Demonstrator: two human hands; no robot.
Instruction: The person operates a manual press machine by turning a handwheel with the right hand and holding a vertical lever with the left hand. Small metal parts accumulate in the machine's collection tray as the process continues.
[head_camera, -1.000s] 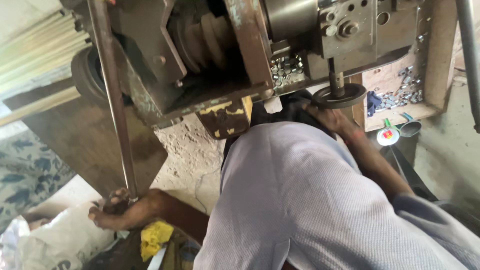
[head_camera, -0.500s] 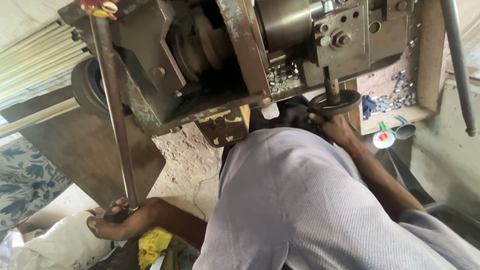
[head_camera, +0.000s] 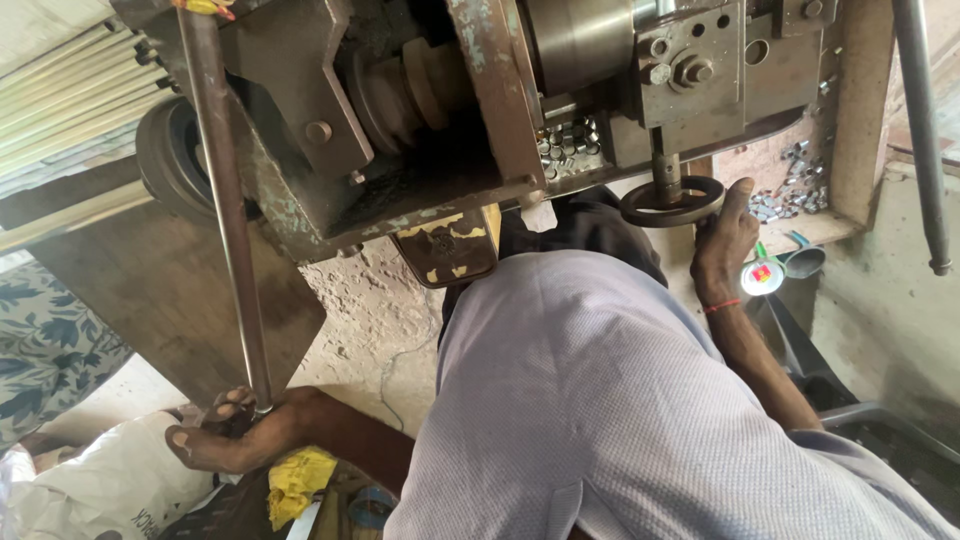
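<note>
Two hands at work, logged left to right. Item one: my left hand (head_camera: 232, 437), low at the frame's left, fingers wrapped round the bottom end of a long steel rod (head_camera: 228, 215) that rises steeply to the machine's upper left corner. I judge the rod stiff, fairly heavy for its length and likely slick with oil; best held low where the hand already sits, since the top end is hemmed in by the machine body (head_camera: 420, 120). Item two: white sack (head_camera: 110, 485) and yellow rag (head_camera: 295, 480), just beside that hand, crowding the floor there. Item three: my grey-shirted torso (head_camera: 620, 400), filling the middle and hiding what lies beneath. Item four: my right hand (head_camera: 722, 240), fingers resting on the rim of the small black handwheel (head_camera: 672, 203); rigid metal, should turn by its rim. Room: tight under the machine's overhang; a second vertical bar (head_camera: 920, 130) bounds the far right.
</note>
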